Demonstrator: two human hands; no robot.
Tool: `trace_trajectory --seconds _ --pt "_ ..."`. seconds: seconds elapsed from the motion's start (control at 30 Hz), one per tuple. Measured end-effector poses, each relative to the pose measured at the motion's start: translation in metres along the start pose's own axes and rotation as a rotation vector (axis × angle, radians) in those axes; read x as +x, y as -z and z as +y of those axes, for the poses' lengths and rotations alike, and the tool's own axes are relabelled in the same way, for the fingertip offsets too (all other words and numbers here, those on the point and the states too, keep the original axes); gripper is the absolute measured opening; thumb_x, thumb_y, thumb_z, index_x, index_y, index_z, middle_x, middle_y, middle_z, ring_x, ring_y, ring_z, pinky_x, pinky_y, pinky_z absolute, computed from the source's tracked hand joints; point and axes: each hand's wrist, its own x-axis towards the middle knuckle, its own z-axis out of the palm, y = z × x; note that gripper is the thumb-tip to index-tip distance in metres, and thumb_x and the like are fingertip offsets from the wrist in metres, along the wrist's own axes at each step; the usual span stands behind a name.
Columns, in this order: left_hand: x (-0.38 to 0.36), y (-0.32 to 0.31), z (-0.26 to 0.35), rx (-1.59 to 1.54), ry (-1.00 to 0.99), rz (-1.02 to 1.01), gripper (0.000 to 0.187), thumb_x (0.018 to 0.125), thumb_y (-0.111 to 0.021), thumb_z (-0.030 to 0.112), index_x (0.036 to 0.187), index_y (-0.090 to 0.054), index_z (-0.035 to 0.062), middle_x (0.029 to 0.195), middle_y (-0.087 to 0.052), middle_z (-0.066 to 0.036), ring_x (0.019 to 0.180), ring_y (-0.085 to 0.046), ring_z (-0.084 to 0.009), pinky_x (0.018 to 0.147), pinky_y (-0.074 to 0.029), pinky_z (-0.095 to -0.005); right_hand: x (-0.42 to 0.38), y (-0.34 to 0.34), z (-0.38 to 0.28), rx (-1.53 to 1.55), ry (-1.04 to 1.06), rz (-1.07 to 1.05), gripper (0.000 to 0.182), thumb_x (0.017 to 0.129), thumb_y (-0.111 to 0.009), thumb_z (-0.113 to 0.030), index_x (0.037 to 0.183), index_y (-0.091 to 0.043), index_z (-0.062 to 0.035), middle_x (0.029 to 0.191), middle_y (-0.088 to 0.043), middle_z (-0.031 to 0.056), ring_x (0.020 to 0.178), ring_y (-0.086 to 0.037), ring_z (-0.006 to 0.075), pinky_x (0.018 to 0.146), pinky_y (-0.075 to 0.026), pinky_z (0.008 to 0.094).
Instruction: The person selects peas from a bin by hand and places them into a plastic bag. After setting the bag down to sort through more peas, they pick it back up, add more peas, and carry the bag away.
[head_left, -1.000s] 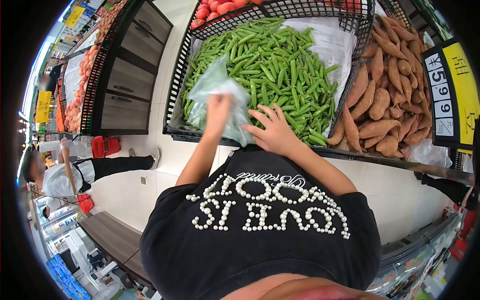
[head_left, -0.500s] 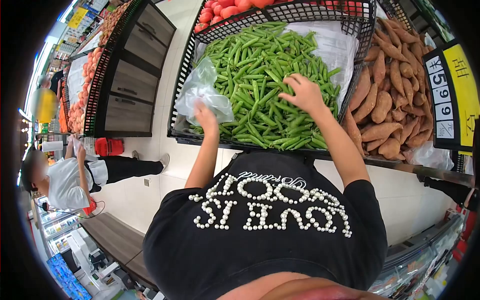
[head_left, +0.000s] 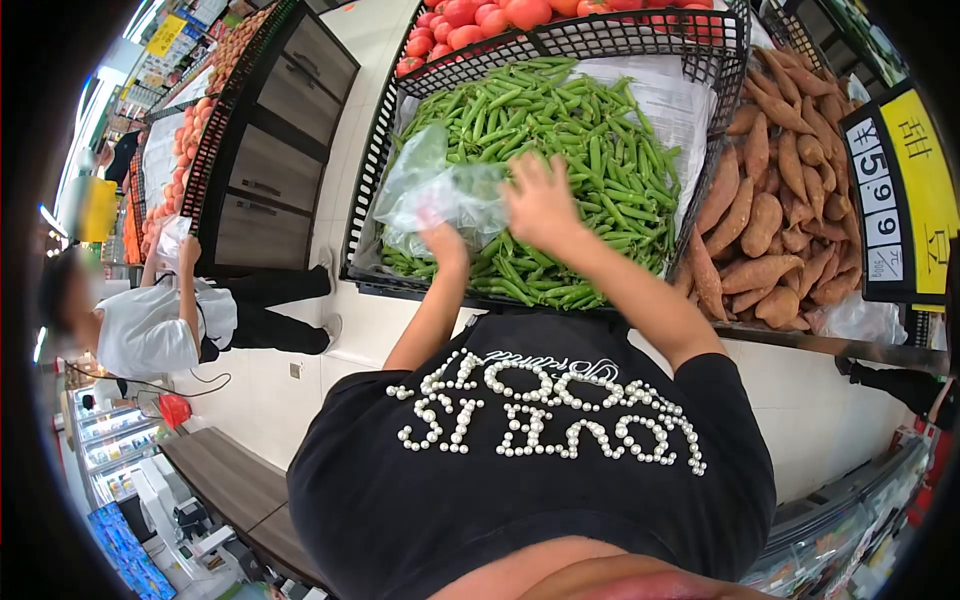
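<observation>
A thin clear plastic bag (head_left: pixel 420 200) lies over the left part of a heap of green pea pods (head_left: pixel 600 165). My left hand (head_left: pixel 442 242) is closed on the bag's near side, and its fingertips are partly veiled by the plastic. Right beside the bag's right edge, above the pods, is my right hand (head_left: pixel 543 203), slightly blurred, with its fingers apart and no pod visible in it. The pods rest on paper in a black mesh crate (head_left: pixel 372 150).
Tomatoes (head_left: pixel 465 37) fill the section behind the pods. Sweet potatoes (head_left: pixel 762 222) lie to the right, with a yellow price sign (head_left: pixel 922 180) beyond them. At the left, a person in a white top (head_left: pixel 150 330) stands near a dark wood cabinet (head_left: pixel 285 150).
My right hand has moved left from the middle of the pods to the bag's edge. My left hand and the bag have shifted slightly right. The other person's raised hands have moved.
</observation>
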Motion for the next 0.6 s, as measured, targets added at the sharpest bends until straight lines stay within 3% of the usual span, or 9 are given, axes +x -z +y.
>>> trace_trajectory --seconds 0.03,0.07,0.17,0.27,0.37,0.43,0.47,0.57,0.6 --pt "0.009 0.011 0.008 -0.13 0.045 -0.027 0.041 0.102 -0.048 0.027 0.128 -0.055 -0.0035 0.13 -0.055 -0.02 0.112 -0.056 -0.0315 0.096 -0.045 -0.0397 -0.005 -0.025 -0.017 0.126 0.03 -0.009 0.043 0.082 -0.059 -0.028 0.12 -0.064 -0.0074 0.145 -0.043 0.0205 0.14 -0.033 0.0388 0.112 -0.017 0.0659" --pt "0.018 0.021 0.018 -0.259 0.089 -0.053 0.041 0.101 -0.049 0.028 0.128 -0.055 -0.003 0.131 -0.055 -0.019 0.11 -0.058 -0.0304 0.095 -0.047 -0.0388 -0.004 -0.029 -0.032 0.031 0.055 -0.078 0.046 0.085 -0.058 -0.034 0.122 -0.063 -0.0085 0.146 -0.043 0.0204 0.141 -0.031 0.0398 0.112 -0.015 0.0669" --pt "0.051 0.056 0.048 0.318 -0.183 -0.142 0.049 0.098 -0.053 0.036 0.129 -0.053 -0.002 0.127 -0.058 -0.018 0.112 -0.059 -0.0275 0.096 -0.05 -0.04 0.003 -0.042 -0.052 0.234 0.098 0.056 0.05 0.085 -0.059 -0.051 0.122 -0.064 -0.0178 0.146 -0.044 0.0175 0.142 -0.027 0.0412 0.113 -0.012 0.0671" --pt "0.058 0.066 0.096 0.898 -0.415 -0.15 0.052 0.093 -0.058 0.04 0.126 -0.055 -0.0004 0.123 -0.061 -0.018 0.11 -0.061 -0.027 0.092 -0.052 -0.0401 0.017 -0.023 -0.04 0.145 0.084 -0.236 0.052 0.085 -0.057 -0.057 0.124 -0.063 -0.0218 0.145 -0.045 0.0159 0.142 -0.028 0.0389 0.113 -0.011 0.067" --pt "0.043 0.05 0.193 1.489 -0.58 -0.02 0.045 0.086 -0.066 0.033 0.119 -0.061 0.0021 0.119 -0.062 -0.019 0.103 -0.064 -0.0312 0.081 -0.055 -0.038 0.025 -0.024 -0.012 0.123 0.093 -0.256 0.056 0.085 -0.054 -0.062 0.123 -0.064 -0.0217 0.147 -0.043 0.0146 0.143 -0.026 0.0357 0.113 -0.008 0.0679" --pt "0.051 0.059 0.19 1.538 -0.879 0.144 0.04 0.084 -0.068 0.026 0.116 -0.063 0.0025 0.116 -0.063 -0.018 0.101 -0.064 -0.0313 0.079 -0.055 -0.0365 0.024 -0.007 0.01 0.066 -0.026 -0.217 0.054 0.089 -0.048 -0.064 0.124 -0.064 -0.0258 0.147 -0.042 0.0127 0.142 -0.028 0.0307 0.114 -0.008 0.0658" --pt "0.064 0.074 0.177 1.368 -1.108 0.26 0.037 0.085 -0.067 0.021 0.116 -0.063 0.0019 0.115 -0.063 -0.018 0.101 -0.064 -0.03 0.08 -0.054 -0.0356 0.021 -0.01 0.026 0.039 -0.053 -0.165 0.052 0.089 -0.048 -0.063 0.124 -0.063 -0.0272 0.148 -0.041 0.0124 0.142 -0.03 0.0295 0.114 -0.01 0.0659" --pt "0.072 0.083 0.15 0.608 -0.755 0.255 0.024 0.091 -0.06 0.009 0.113 -0.059 -0.0002 0.11 -0.06 -0.012 0.099 -0.06 -0.0238 0.084 -0.051 -0.0331 0.009 -0.005 0.06 -0.006 -0.102 -0.111 0.047 0.091 -0.048 -0.06 0.126 -0.061 -0.0313 0.149 -0.039 0.0118 0.141 -0.033 0.0266 0.113 -0.017 0.0659" --pt "0.075 0.085 0.152 0.243 -0.528 0.207 0.022 0.092 -0.059 0.009 0.112 -0.058 -0.0006 0.11 -0.058 -0.011 0.098 -0.059 -0.0232 0.084 -0.051 -0.0331 0.006 -0.005 0.069 -0.028 -0.105 -0.081 0.045 0.091 -0.052 -0.058 0.127 -0.061 -0.0323 0.148 -0.041 0.0117 0.14 -0.035 0.0259 0.112 -0.021 0.0647"
